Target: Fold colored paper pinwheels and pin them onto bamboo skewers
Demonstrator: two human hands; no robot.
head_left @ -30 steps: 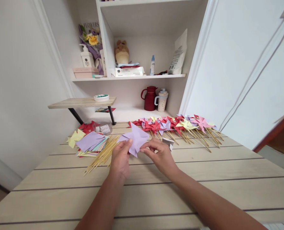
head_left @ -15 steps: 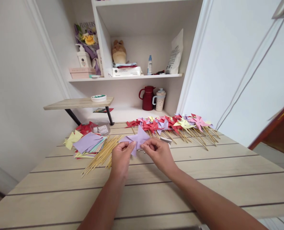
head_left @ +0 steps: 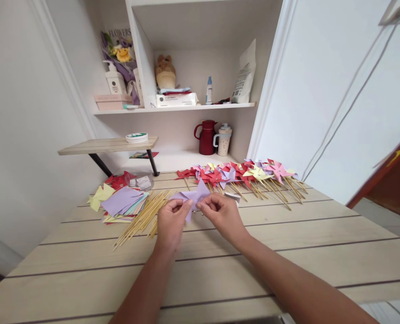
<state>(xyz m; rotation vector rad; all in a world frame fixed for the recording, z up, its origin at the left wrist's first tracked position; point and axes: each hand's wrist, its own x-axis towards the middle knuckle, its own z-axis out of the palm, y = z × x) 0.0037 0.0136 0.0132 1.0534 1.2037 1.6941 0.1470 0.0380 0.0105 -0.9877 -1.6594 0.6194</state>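
A purple paper pinwheel (head_left: 195, 194) is held above the table between both hands. The thumb and fingers of my left hand (head_left: 173, 220) pinch its left side. On its right, my right hand (head_left: 222, 213) is closed, thumb and forefinger together at the paper's centre; the fingertips partly cover that spot. Thin bamboo sticks (head_left: 141, 218) lie in a loose pile just left of my left hand. A few tiny shiny bits sit on the table under the paper, too small to name.
Finished pinwheels on sticks (head_left: 247, 173) lie in a row at the back right. Paper sheets (head_left: 122, 201) are stacked at left, by a clear plastic box (head_left: 142, 181). A small raised stand (head_left: 108, 146) is behind them. A red jug (head_left: 207, 137) and a cup (head_left: 224, 140) stand at the back.
The pinwheel has tilted slightly between my fingers, its upper point leaning further right. Both hands keep their pinch in nearly the same place. The view has shifted slightly.
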